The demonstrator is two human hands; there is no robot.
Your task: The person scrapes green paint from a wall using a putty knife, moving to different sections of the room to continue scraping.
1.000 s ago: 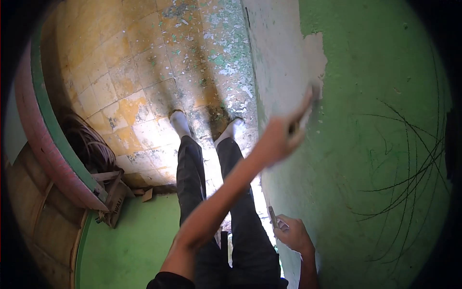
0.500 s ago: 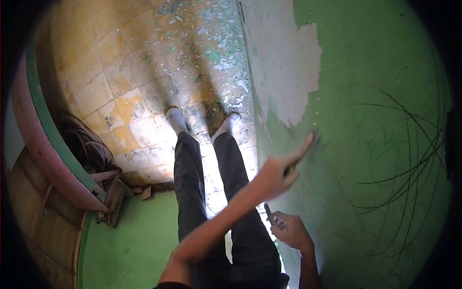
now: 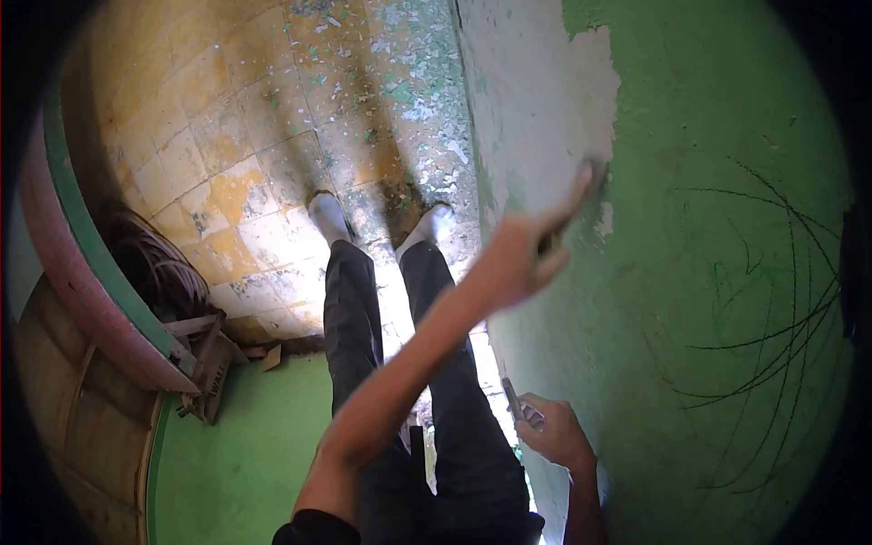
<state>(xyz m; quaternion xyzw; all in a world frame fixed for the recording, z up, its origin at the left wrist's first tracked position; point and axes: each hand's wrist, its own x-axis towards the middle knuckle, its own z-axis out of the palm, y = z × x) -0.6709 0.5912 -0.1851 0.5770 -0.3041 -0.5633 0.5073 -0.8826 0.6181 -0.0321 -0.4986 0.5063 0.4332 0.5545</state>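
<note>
My left hand (image 3: 520,263) reaches across my body to the green wall (image 3: 672,291). Its index finger is stretched out, with the tip at the edge of a pale, stripped patch (image 3: 536,100). The other fingers are curled, and motion blur hides whatever they may hold; a dark smear lies beside the fingertip. Lower down, close to the foot of the wall, my right hand (image 3: 556,433) is closed around a narrow, flat, dark tool (image 3: 512,398) that sticks out past the fingers. Its exact kind does not show.
Paint flakes (image 3: 422,113) litter the worn yellow tiles (image 3: 195,195) along the wall. Dark curved scratches (image 3: 772,318) mark the green paint. To the left are a curved pink and green ledge (image 3: 100,300), coiled cable-like strands (image 3: 159,263) and a cardboard piece (image 3: 213,381).
My left hand has moved up the frame along the wall, its fingertip now beside the pale patch instead of below it. My right hand stays nearly in place. The view has shifted slightly.
</note>
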